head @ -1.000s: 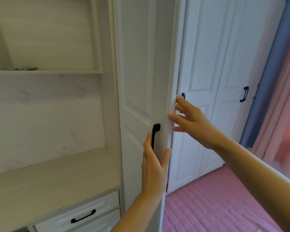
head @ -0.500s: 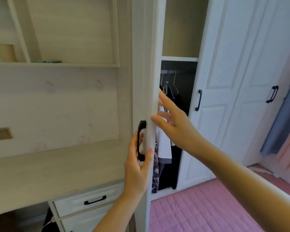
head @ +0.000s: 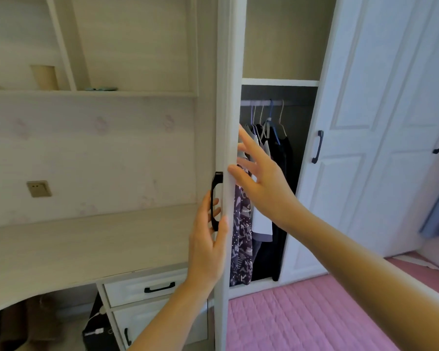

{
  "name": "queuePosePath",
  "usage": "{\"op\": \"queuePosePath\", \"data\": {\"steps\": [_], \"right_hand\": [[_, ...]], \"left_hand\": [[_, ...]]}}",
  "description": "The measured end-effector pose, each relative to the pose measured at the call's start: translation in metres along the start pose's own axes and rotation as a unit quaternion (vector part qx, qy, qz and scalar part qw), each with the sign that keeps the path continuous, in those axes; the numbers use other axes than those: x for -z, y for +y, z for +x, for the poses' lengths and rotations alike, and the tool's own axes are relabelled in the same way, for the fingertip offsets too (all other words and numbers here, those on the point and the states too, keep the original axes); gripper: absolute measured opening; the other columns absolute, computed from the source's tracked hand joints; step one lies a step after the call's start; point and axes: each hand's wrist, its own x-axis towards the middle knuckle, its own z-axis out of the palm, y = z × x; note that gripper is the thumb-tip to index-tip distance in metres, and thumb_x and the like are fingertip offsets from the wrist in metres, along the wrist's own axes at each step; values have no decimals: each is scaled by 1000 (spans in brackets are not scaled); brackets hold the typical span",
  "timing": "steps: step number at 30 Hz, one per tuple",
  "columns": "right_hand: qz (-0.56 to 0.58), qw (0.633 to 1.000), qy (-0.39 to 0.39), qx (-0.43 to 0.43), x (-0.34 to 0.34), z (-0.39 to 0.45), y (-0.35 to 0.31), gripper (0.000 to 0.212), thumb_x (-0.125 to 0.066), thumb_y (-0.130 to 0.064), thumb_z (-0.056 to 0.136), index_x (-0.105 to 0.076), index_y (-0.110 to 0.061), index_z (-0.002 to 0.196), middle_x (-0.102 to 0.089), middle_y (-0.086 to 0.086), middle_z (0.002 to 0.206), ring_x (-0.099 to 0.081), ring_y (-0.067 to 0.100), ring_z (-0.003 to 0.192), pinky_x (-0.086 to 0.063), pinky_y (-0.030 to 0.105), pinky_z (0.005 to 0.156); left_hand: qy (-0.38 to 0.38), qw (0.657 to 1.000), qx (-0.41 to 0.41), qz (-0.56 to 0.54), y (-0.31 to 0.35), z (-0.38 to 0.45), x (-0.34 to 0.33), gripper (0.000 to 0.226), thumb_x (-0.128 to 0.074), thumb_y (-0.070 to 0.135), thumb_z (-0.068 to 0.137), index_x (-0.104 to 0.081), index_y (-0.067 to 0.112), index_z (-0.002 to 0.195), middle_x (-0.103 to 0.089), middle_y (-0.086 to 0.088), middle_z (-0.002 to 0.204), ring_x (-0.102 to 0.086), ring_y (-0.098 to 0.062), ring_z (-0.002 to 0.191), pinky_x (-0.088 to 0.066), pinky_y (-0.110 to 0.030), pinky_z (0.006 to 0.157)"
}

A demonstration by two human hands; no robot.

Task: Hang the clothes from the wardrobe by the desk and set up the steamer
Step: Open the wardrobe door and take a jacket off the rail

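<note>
The left hand has its grip curled round the black handle of the wardrobe door, which stands edge-on. The right hand lies flat, fingers straight, against the door's edge. Clothes hang on the rail inside, right of the tabletop

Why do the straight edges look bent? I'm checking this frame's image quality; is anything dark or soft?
Head view: wide-angle distortion bows the closed doors; the wardrobe interior sits in shadow, dark clothes merging; right hand slightly soft, left hand sharper.
</note>
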Motion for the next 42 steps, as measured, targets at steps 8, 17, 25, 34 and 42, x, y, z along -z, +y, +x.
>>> {"op": "queuePosePath", "data": {"steps": [8, 17, 25, 34, 42], "right_hand": [[-24, 999, -41, 3, 13, -13, 8, 65, -54, -16, 96, -22, -38, 148, -39, -10, 148, -40, -2, 128, -41, -1, 76], [-134, 989, -63, -24, 62, -31, 53, 46, -50, -26, 98, -41, -23, 143, -49, -8, 142, -42, 9, 133, -38, 34, 110], [-207, 971, -72, -94, 100, -43, 107, 43, -48, -27, 98, -44, -20, 140, -49, -5, 141, -47, 12, 127, -36, 21, 101], [-272, 951, -80, -122, 125, -17, 152, 28, -46, -24, 99, -52, -16, 125, -55, 1, 128, -56, 21, 109, -45, 30, 89], [-338, 933, -90, -89, 121, 60, 200, 39, -44, -22, 100, -43, -14, 138, -52, 7, 133, -54, 24, 115, -46, 32, 93]], "left_hand": [[65, 994, -12, 86, -2, -5, -9, 44, -50, 25, 98, -41, 24, 141, -53, 11, 133, -51, 0, 120, -47, -25, 98], [169, 935, -241, 197, 26, 0, -34, 43, -56, -9, 82, -55, 0, 124, -58, -10, 123, -52, -26, 118, -43, -39, 102], [125, 914, -301, 241, 25, 3, -86, 31, -54, -3, 81, -65, 3, 110, -65, -5, 108, -55, -27, 114, -46, -33, 96], [63, 919, -249, 298, -21, 55, -146, 28, -65, 1, 79, -67, 9, 106, -65, -3, 103, -55, -18, 107, -52, -29, 85], [51, 908, -192, 369, -67, 160, -187, 28, -67, 2, 82, -65, 10, 108, -67, -5, 101, -62, -24, 94, -56, -34, 73]]}}
